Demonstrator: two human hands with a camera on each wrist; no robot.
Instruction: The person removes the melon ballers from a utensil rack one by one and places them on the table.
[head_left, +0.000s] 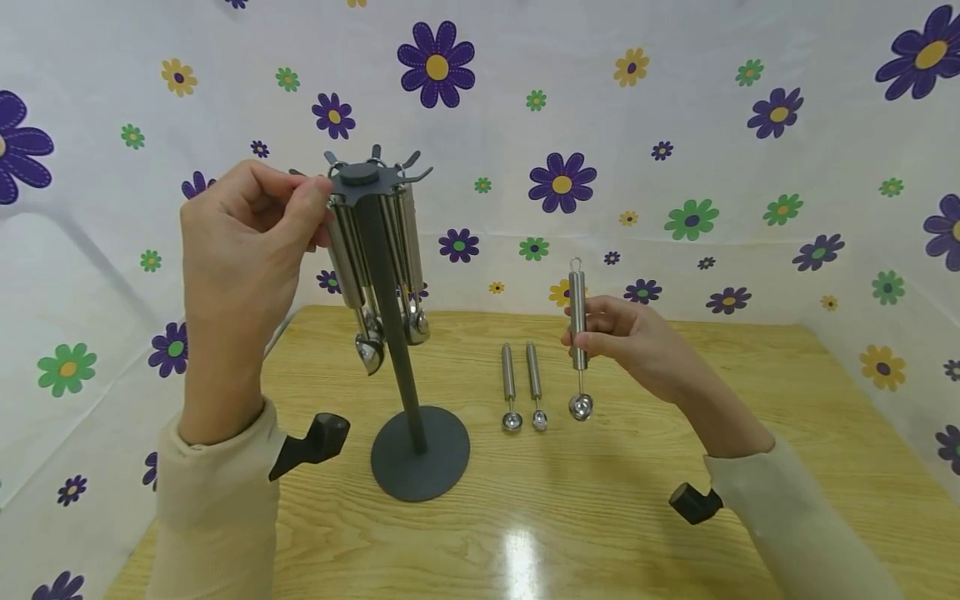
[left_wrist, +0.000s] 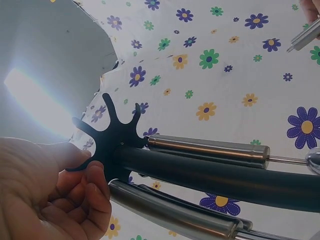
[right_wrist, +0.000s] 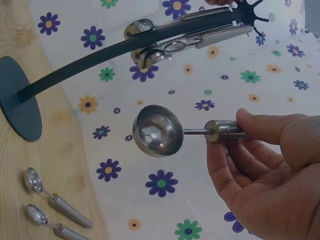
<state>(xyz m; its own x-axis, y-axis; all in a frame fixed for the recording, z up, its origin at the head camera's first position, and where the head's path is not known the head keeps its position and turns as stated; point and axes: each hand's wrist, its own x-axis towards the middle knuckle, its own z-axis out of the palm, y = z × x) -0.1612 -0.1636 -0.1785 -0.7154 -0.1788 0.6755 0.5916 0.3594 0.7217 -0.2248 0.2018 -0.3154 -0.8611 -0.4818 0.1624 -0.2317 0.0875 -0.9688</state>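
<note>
My right hand [head_left: 626, 342] grips a steel melon baller [head_left: 578, 317] by its handle, loop up and scoop down, above the table. In the right wrist view, its round bowl [right_wrist: 158, 131] shows a small hole. My left hand [head_left: 251, 229] pinches one hook at the top of a dark utensil stand [head_left: 390, 283] between thumb and fingers; the left wrist view shows the hooked top [left_wrist: 107, 145] close up. Several steel-handled utensils [head_left: 408, 242] hang from the stand, partly hidden behind its post and the left hand.
Two more melon ballers, one on the left [head_left: 508, 375] and one beside it [head_left: 534, 375], lie on the wooden table [head_left: 600, 533] between the stand's round base [head_left: 420, 479] and my right hand. A flower-print cloth [head_left: 480, 108] covers the back and sides.
</note>
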